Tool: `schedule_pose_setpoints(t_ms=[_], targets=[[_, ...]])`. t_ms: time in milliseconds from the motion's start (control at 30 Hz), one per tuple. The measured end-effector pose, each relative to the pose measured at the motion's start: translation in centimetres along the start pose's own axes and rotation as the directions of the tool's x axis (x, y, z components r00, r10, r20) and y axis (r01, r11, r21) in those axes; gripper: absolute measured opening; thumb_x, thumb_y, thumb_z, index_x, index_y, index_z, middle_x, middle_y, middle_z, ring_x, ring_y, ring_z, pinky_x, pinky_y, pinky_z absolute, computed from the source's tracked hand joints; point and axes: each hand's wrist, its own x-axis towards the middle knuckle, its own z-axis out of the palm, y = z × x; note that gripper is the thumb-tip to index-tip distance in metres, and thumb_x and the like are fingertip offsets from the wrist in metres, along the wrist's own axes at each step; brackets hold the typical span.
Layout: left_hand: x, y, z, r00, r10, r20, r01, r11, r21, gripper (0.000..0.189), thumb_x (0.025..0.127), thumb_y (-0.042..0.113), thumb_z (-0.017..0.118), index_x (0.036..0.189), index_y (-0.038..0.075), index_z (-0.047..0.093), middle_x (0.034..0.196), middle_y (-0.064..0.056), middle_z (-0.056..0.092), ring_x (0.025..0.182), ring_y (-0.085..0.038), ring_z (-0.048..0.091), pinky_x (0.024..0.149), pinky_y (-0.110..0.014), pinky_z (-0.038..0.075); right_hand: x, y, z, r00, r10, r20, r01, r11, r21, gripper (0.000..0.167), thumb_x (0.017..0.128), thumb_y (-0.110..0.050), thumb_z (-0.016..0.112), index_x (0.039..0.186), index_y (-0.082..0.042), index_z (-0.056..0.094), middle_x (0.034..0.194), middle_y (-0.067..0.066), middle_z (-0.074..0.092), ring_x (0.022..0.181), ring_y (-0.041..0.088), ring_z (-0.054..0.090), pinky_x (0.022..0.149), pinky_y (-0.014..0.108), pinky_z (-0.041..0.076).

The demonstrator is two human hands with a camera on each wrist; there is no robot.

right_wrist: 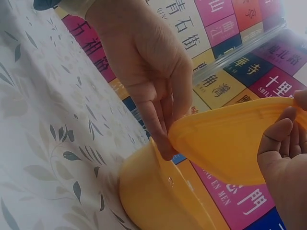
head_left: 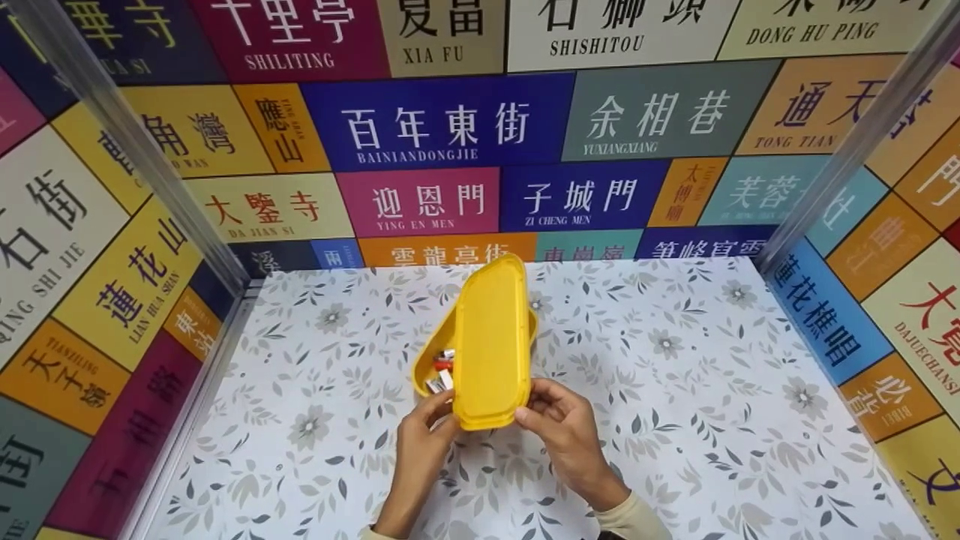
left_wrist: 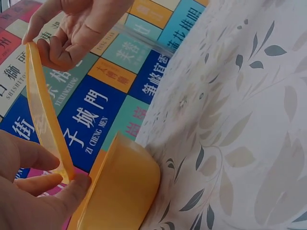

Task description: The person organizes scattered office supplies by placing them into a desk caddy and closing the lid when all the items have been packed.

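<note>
A yellow rectangular lid (head_left: 491, 345) with rounded corners is tilted over a yellow plastic box (head_left: 435, 335), covering much of its opening. My left hand (head_left: 426, 435) pinches the lid's near left corner. On the near right corner, my right hand (head_left: 562, 429) grips the lid's edge between thumb and fingers. In the left wrist view the lid (left_wrist: 45, 105) stands raised at an angle above the box (left_wrist: 129, 182). Small red (head_left: 444, 366) and white items (head_left: 442, 382) show inside the box at its left; their kind is unclear and the lid hides the rest.
The box stands on a white tabletop (head_left: 322, 360) with a grey leaf and flower print. Coloured panels with Chinese lettering (head_left: 439, 124) enclose the back and both sides. Clear strips (head_left: 150, 150) run along the wall corners.
</note>
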Motion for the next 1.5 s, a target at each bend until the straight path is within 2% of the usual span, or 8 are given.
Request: schedule_pose_setpoints(t_ms=[167,300,467,700,933,1100,1233,1500], targets=[[-0.3,0.5,0.2,0.995,0.082,0.056,-0.086,0.993,0.084,0.038,0.095,-0.007,0.072,0.132,-0.005,0.075,0.136,-0.022,0.072,0.122,-0.036,0.072,0.098,-0.036,0.066,0.0,-0.4,0.0,1.000,-0.020,-0.018,0.020,1.000,-0.007,0.036,0.095,0.013,0.070,0.128,0.023,0.059,0.110,0.017,0.068,0.091,0.020,0.070,0.080,0.025,0.065],[-0.4,1.2,0.5,0.987,0.137,0.087,-0.148,0.979,0.141,0.038,0.096,-0.006,0.071,0.134,-0.004,0.075,0.140,-0.020,0.070,0.127,-0.036,0.068,0.100,-0.047,0.065,0.0,-0.7,-0.1,0.999,-0.040,-0.024,0.039,0.999,-0.029,0.037,0.095,0.014,0.070,0.128,0.026,0.057,0.109,0.017,0.067,0.091,0.020,0.071,0.080,0.026,0.066],[-0.3,2.6,0.8,0.975,0.197,0.103,-0.210,0.969,0.131,0.039,0.098,-0.007,0.071,0.137,-0.004,0.073,0.141,-0.022,0.069,0.129,-0.036,0.068,0.100,-0.046,0.065,0.0,-0.8,0.0,0.997,-0.075,-0.030,0.072,0.994,-0.087,0.035,0.093,0.015,0.072,0.125,0.025,0.059,0.107,0.019,0.068,0.092,0.021,0.071,0.081,0.026,0.066],[0.2,4.4,1.5,0.968,0.218,0.125,-0.225,0.973,0.050,0.036,0.101,-0.002,0.072,0.137,-0.002,0.074,0.136,-0.018,0.072,0.126,-0.038,0.070,0.102,-0.046,0.064,0.0,-0.9,0.2,0.991,-0.133,-0.004,0.131,0.979,-0.159,0.032,0.090,0.018,0.075,0.120,0.021,0.064,0.104,0.022,0.070,0.090,0.023,0.072,0.081,0.027,0.066],[0.7,6.3,1.9,0.952,0.268,0.147,-0.269,0.963,-0.012,0.034,0.105,0.004,0.072,0.138,-0.001,0.074,0.137,-0.017,0.072,0.125,-0.038,0.069,0.103,-0.041,0.064,-0.2,-0.8,0.4,0.982,-0.182,0.058,0.190,0.960,-0.208,0.029,0.088,0.022,0.073,0.116,0.019,0.065,0.103,0.024,0.069,0.088,0.018,0.070,0.077,0.025,0.066],[1.3,7.5,1.9,0.951,0.258,0.169,-0.259,0.966,-0.016,0.034,0.108,0.012,0.071,0.139,0.001,0.073,0.139,-0.013,0.073,0.127,-0.029,0.069,0.106,-0.037,0.061,-0.4,-0.6,0.4,0.972,-0.212,0.097,0.229,0.948,-0.220,0.029,0.088,0.021,0.074,0.116,0.017,0.066,0.105,0.025,0.068,0.088,0.018,0.070,0.077,0.024,0.065],[1.8,8.3,2.2,0.950,0.261,0.172,-0.263,0.965,-0.010,0.032,0.107,0.012,0.071,0.137,0.000,0.074,0.133,-0.013,0.075,0.121,-0.025,0.071,0.104,-0.034,0.062,-0.6,-0.3,0.5,0.966,-0.231,0.120,0.254,0.938,-0.235,0.030,0.089,0.021,0.075,0.116,0.016,0.066,0.108,0.026,0.067,0.090,0.018,0.070,0.080,0.024,0.065],[2.5,9.5,2.8,0.938,0.298,0.177,-0.299,0.954,-0.024,0.032,0.107,0.013,0.072,0.136,0.002,0.076,0.125,-0.009,0.078,0.114,-0.022,0.075,0.100,-0.039,0.065,-0.7,-0.2,0.8,0.955,-0.251,0.159,0.286,0.924,-0.255,0.029,0.090,0.020,0.075,0.117,0.013,0.067,0.108,0.027,0.066,0.091,0.017,0.068,0.080,0.023,0.063]])
